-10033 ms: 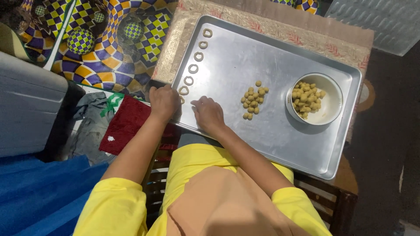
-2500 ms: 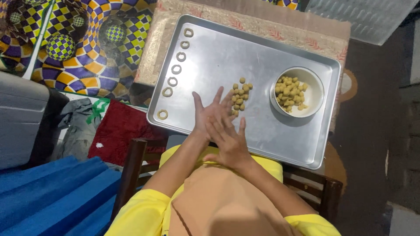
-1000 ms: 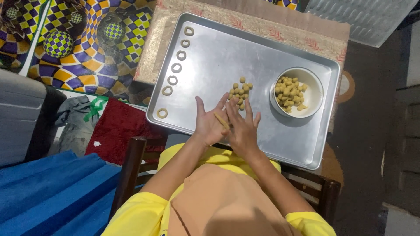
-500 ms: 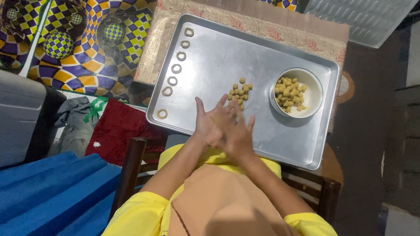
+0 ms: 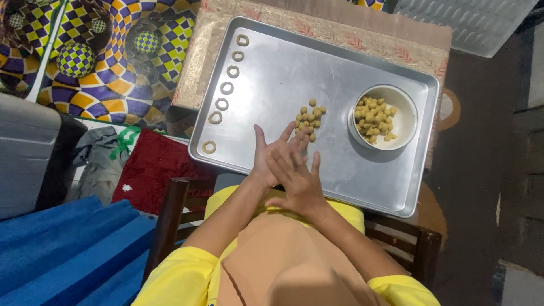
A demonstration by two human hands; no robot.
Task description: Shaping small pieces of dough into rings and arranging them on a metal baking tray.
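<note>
Dough balls [image 5: 309, 118] lie in a small heap on the big silver tray [image 5: 272, 96], just past the fingertips of the two hands. The left hand [image 5: 272, 156] is flat, with its fingers spread out and pointing at the heap. The right hand [image 5: 297, 181] lies flat on top of it, palm pressed down on palm. If a bit of dough sits between the palms, it cannot be seen. Neither hand is curled around anything, and no fingers are closed.

Beyond the hands and off to their right side stands a white bowl [image 5: 402, 127] on the tray, with more of the same yellow dough balls inside. It is near the heap but not touching it. Away to the left side of the hands, a row of little dough rings [image 5: 226, 88] runs along the tray's edge, one after another. The nearest ring [image 5: 209, 147] lies by the tray's near corner, close to the left wrist but apart from it.

The tray sits on a cloth with a gold and red border [image 5: 198, 73]. Farther left of the hands there is a bright checked mat [image 5: 113, 68] in yellow, purple and orange, a dark red cloth [image 5: 150, 170] and a blue ribbed sheet [image 5: 62, 249]. The person wears a yellow shirt [image 5: 181, 277], and a brown wooden chair frame [image 5: 167, 218] shows under the arms.
</note>
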